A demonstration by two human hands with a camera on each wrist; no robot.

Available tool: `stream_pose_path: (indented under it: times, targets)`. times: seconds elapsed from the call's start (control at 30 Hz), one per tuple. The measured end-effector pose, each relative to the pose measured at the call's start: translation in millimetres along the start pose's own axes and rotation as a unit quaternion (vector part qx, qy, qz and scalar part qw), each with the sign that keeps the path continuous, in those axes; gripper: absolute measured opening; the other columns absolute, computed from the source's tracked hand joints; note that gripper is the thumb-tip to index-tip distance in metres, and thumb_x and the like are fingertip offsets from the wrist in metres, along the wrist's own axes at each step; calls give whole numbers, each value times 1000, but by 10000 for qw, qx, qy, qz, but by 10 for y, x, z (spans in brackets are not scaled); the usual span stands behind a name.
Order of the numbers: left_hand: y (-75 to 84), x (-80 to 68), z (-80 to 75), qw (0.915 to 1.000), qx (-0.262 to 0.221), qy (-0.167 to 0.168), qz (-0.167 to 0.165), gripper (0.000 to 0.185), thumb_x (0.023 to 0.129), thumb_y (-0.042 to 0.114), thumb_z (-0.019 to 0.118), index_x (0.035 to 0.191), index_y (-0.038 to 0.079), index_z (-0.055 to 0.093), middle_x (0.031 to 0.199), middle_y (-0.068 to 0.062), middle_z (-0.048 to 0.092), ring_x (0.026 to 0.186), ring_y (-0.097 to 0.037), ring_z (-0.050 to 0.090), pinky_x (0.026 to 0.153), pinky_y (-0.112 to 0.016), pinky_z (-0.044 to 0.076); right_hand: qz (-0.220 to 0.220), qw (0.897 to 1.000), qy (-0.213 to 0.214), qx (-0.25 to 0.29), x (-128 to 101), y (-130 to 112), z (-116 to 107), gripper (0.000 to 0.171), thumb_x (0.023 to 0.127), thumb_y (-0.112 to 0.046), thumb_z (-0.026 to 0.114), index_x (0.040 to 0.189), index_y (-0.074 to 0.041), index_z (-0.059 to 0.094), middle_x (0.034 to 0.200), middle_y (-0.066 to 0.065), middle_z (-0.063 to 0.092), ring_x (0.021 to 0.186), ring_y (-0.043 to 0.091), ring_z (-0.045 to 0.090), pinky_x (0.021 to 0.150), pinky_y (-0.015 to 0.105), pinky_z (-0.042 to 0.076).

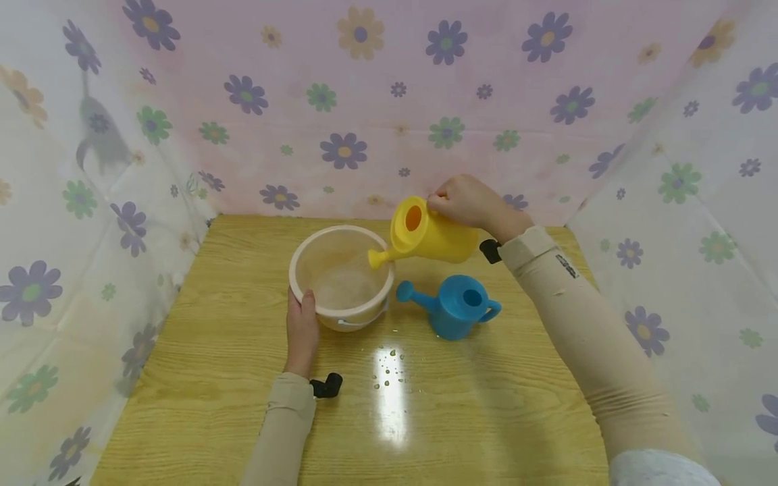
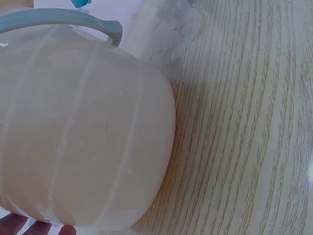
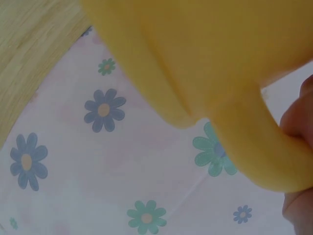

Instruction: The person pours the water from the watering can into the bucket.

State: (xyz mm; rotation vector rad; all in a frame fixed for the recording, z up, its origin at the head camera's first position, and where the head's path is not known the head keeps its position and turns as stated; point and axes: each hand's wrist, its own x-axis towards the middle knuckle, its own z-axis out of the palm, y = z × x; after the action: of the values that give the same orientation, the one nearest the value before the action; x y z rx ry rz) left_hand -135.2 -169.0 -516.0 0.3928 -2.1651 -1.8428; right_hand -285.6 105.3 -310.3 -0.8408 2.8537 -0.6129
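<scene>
A translucent pinkish bucket (image 1: 304, 260) with water in it stands on the wooden table (image 1: 213, 351). My left hand (image 1: 302, 327) holds its near side, thumb on the rim; the left wrist view shows the bucket's wall (image 2: 83, 132) and its pale blue handle (image 2: 63, 18) close up. My right hand (image 1: 464, 201) grips the handle of a yellow watering can (image 1: 434, 236), tilted left with its spout (image 1: 383, 256) over the bucket's rim. The right wrist view is filled by the yellow can (image 3: 205, 54) and its handle (image 3: 259, 152). A blue watering can (image 1: 452, 307) stands on the table to the right of the bucket.
Water drops (image 1: 389, 368) lie on the table in front of the bucket. Flowered cloth walls (image 1: 365, 101) close off the back and both sides of the table.
</scene>
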Motion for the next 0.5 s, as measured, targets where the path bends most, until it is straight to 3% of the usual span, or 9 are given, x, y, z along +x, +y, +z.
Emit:
stream_pose_path:
  times: [0.5]
  targets:
    - [-7, -3, -9, 9999, 67, -17, -142, 58, 92, 48, 32, 143, 24, 17, 140, -6, 32, 124, -17, 33, 102, -37, 24, -105, 9999, 0, -98, 2, -35, -12, 38, 82, -25, 44, 47, -12, 37, 44, 0, 28, 41, 16, 25, 43, 26, 24]
